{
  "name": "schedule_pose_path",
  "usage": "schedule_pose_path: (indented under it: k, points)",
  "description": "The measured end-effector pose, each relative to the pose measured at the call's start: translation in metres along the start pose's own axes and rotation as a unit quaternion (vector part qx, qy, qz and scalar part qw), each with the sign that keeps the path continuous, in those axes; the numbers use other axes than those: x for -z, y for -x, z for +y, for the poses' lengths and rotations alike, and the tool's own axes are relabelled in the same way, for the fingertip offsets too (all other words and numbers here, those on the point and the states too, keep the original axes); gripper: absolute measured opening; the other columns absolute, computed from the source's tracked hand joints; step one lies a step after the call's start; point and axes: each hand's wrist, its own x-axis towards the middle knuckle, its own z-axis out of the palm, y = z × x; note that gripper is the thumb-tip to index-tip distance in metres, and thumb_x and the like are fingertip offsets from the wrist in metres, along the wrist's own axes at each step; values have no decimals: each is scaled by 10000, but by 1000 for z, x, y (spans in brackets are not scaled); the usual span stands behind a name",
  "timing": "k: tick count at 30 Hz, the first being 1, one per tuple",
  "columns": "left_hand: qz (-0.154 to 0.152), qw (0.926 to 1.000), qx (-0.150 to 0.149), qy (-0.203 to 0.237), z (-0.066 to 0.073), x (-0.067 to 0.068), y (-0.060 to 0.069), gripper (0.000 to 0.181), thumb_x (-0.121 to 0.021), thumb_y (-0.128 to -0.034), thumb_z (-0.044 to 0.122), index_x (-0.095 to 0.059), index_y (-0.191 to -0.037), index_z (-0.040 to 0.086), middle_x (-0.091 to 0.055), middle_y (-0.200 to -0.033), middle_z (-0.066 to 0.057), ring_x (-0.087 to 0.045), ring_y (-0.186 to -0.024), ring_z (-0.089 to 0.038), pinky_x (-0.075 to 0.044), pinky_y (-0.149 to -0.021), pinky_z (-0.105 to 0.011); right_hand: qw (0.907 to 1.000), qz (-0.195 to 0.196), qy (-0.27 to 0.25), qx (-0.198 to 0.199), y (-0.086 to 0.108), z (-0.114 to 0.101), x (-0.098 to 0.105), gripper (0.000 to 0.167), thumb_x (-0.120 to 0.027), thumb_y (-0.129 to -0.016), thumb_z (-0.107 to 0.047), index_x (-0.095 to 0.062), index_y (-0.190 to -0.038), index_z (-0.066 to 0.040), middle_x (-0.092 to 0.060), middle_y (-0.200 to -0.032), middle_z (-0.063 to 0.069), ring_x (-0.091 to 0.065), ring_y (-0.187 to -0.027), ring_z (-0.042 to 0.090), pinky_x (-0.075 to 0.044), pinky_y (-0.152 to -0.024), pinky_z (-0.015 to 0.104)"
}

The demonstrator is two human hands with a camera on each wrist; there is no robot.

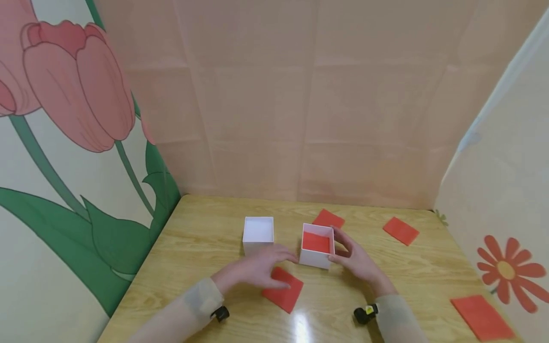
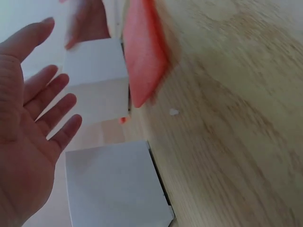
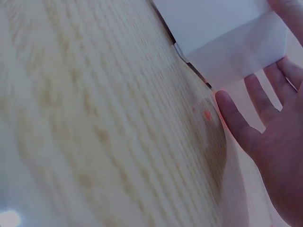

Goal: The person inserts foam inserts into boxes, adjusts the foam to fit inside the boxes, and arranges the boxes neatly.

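- head view: the right hand (image 1: 356,257) holds the filled box (image 1: 313,259) at its right side, thumb at the front, fingers near the far corner; the box stands upright on the table (image 1: 206,243), top uncovered, a red piece (image 1: 316,242) inside it
- head view: the left hand (image 1: 261,267) is left of the filled box, its fingers loose and apart, nothing in its grasp; it is over the near red square (image 1: 291,296), in front and left of that box; i cannot tell whether they touch
- head view: the second box (image 1: 252,247) stands left of the filled box; the back red square (image 1: 328,217) lies just behind it, the side red square (image 1: 401,231) to its right, the corner red square (image 1: 482,317) well apart, right and in front
- left wrist view: the left hand is spread, well apart from the filled box
- right wrist view: the right hand's thumb and some fingertips meet the filled box; one finger stands just beside it
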Motion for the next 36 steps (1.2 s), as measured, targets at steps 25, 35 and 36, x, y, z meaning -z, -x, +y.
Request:
schedule_pose_path:
  k: [25,35,36]
  points:
    - [-872,9937,492,-513,-14,-26,13,937,-941,-745,553,-585,-1491,112,-549,-1475,38,-461,-1321,-114,-432,-1095,-246,10000,-6,-20,-57,1,0,0,950,-835,-947,-387,-265,-1706,-335,-341,-1711,102,-404,-1506,467,-379,-1181,643]
    - [-939,9927,574,-503,-16,-30,10,895,-949,-759,518,-596,-1490,140,-530,-1450,61,-451,-1308,-110,-414,-1127,-272,10000,-8,-70,2,1,2,1,943,-834,-951,-369,-268,-1706,-330,-341,-1713,93,-393,-1515,456,-378,-1182,642]
    - [-939,9928,575,-479,-16,-31,10,889,-948,-761,513,-598,-1489,142,-530,-1447,62,-448,-1299,-104,-419,-1115,-267,10000,-4,-70,31,1,2,1,941,-833,-953,-364,-270,-1705,-328,-343,-1712,93,-392,-1516,455,-381,-1181,641]
